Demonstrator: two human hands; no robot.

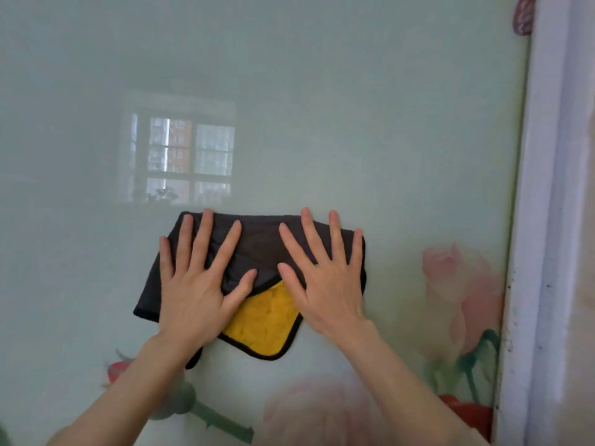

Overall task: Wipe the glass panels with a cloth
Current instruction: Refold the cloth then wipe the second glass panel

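Reflecting a window (180, 156) at eleven o'clock, the glass panel (354, 107) carries a cloth (257, 243) pressed by flat-fingered left grip (193, 284) and right grip (328, 281).

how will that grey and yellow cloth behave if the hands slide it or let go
The cloth looks floppy: a corner folds over, showing yellow. It probably slides easily, since the glass panel looks smooth. Only the flat left hand and right hand pin it, so released it would likely drop.

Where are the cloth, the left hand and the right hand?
cloth (260, 243): head view, dark grey side between the hands.
left hand (193, 294): head view, back of the hand.
right hand (328, 284): head view, back of the hand.
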